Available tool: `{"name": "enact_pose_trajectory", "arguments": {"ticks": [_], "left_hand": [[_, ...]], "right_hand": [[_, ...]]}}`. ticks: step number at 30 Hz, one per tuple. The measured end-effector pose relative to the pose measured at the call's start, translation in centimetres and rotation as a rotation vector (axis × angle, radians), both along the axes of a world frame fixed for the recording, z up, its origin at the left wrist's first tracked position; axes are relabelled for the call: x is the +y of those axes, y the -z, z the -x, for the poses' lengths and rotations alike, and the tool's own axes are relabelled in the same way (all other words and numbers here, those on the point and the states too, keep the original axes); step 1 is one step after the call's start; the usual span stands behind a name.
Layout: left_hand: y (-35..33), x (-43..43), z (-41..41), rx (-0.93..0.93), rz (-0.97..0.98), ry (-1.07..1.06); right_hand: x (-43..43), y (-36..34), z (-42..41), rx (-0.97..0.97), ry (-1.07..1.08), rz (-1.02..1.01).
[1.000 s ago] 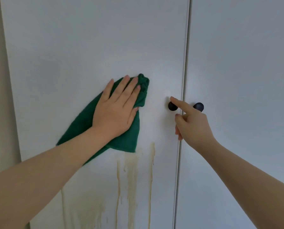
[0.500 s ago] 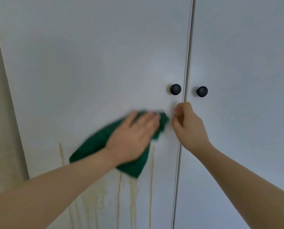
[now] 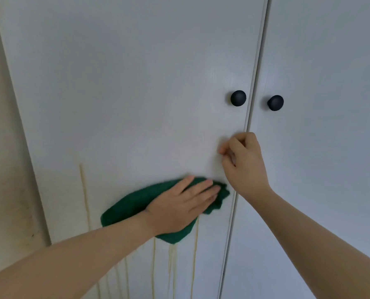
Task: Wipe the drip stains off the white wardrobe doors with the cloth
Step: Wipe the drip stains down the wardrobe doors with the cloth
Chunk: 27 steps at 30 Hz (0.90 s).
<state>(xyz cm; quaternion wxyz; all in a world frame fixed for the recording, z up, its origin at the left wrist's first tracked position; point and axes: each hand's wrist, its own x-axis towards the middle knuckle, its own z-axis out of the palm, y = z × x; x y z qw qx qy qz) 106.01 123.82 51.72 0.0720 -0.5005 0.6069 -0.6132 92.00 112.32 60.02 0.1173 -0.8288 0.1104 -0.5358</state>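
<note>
Wiping underway: left hand [image 3: 179,208], fingers flat, presses cloth [image 3: 126,210] on door [image 3: 136,83], right hand [image 3: 246,165] curled empty alongside; next pass should descend over stains [image 3: 171,262] below.

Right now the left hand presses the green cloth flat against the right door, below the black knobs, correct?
Not quite. The head view shows the left hand pressing the green cloth flat against the left door, below the black knobs; the right door has no cloth on it.
</note>
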Motion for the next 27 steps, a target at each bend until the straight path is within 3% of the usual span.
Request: {"name": "enact_pose_trajectory", "arguments": {"ticks": [2, 4, 8, 10, 12, 15, 16, 18, 21, 23, 25, 27], "left_hand": [[1.1, 1.6, -1.2, -0.094, -0.175, 0.019], [-0.6, 2.6, -2.1, -0.082, -0.164, 0.06], [-6.8, 3.0, -2.5, 0.101, 0.28, 0.052], [-6.7, 1.8, -1.8, 0.188, 0.432, 0.054], [-2.9, 0.3, -1.1, 0.124, 0.323, 0.076], [4.1, 1.0, -0.9, -0.081, -0.158, 0.012], [5.0, 1.6, -1.2, -0.14, -0.231, -0.008], [3.9, 2.3, -1.6, -0.098, -0.186, 0.026], [-2.6, 1.9, -1.5, 0.135, 0.234, 0.113], [-4.8, 1.3, -1.3, 0.226, 0.381, 0.122], [-2.4, 0.7, -1.0, 0.142, 0.296, 0.171], [2.9, 0.6, -0.9, -0.031, -0.038, 0.159]], "right_hand": [[0.0, 0.6, 0.0, -0.037, 0.015, 0.054], [-0.1, 1.1, 0.0, -0.04, 0.026, 0.1], [-0.8, 1.5, 0.1, -0.049, 0.006, 0.138], [-1.1, 1.6, 0.1, -0.061, -0.012, 0.164], [-1.3, 1.6, -0.1, -0.086, -0.001, 0.177], [-1.0, 1.9, -0.7, -0.118, 0.033, 0.197], [-0.9, 2.1, -0.9, -0.123, 0.047, 0.214], [-0.9, 2.3, -0.8, -0.117, 0.055, 0.237], [-1.1, 1.9, -0.5, -0.104, 0.044, 0.265], [-1.1, 1.7, -0.6, -0.103, 0.048, 0.268], [-0.9, 1.8, -0.9, -0.119, 0.068, 0.263], [-0.6, 1.9, -1.2, -0.14, 0.09, 0.233]]}}
